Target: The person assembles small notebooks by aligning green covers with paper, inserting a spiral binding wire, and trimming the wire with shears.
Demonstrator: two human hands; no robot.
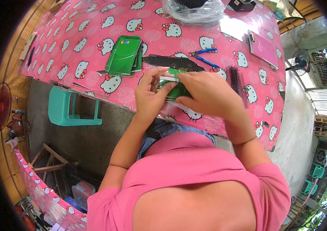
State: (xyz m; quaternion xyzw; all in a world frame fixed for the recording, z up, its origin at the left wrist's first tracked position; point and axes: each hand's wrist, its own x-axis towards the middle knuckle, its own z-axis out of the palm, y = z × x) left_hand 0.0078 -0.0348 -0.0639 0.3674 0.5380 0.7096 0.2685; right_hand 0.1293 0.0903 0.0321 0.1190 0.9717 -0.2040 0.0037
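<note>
Both my hands meet over the near edge of the table around a small green notebook (179, 91), whose white page edges show. My left hand (151, 91) grips its left side, thumb and fingers closed on it. From the right, my right hand (205, 89) holds the top and right side, fingers bent over it and hiding much of the cover. Left of my hands lies a stack of green spiral notebooks (123, 56). Just beyond my hands is a flat black piece (173, 61). A blue-handled pair of pliers (205, 57) lies beyond the right hand, its handles spread.
Black binding coils (235, 81) lie right of my right hand on the pink patterned table (90, 46). Farther off are a purple notebook (263, 50) and a clear plastic bag (196, 14) with dark contents. A teal stool (61, 106) stands left, below the table edge.
</note>
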